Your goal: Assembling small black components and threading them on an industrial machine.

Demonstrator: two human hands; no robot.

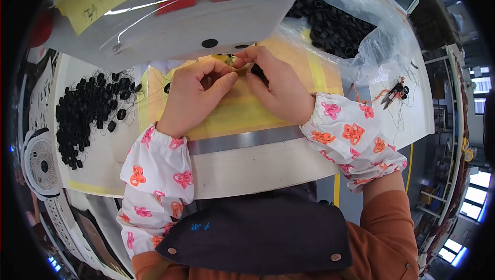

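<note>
Both my hands meet under the front of a white sewing machine (170,37), close to its needle area (227,56). My left hand (198,92) is closed, thumb against the curled fingers; what it pinches, if anything, is hidden. In my right hand (281,81) a small black fabric loop (259,73) shows between the thumb and the palm. The right index fingertip reaches the needle area, nearly touching the left fingers. Yellow tape (232,107) covers the work surface below the hands. One dark loop (166,87) lies beside my left wrist.
Several black loops with trailing threads (90,110) are heaped on the left. A clear plastic bag (381,48) full of black loops (335,25) sits at the far right. Small scissors (394,94) lie right of my right sleeve. A white fan (43,164) stands beyond the left table edge.
</note>
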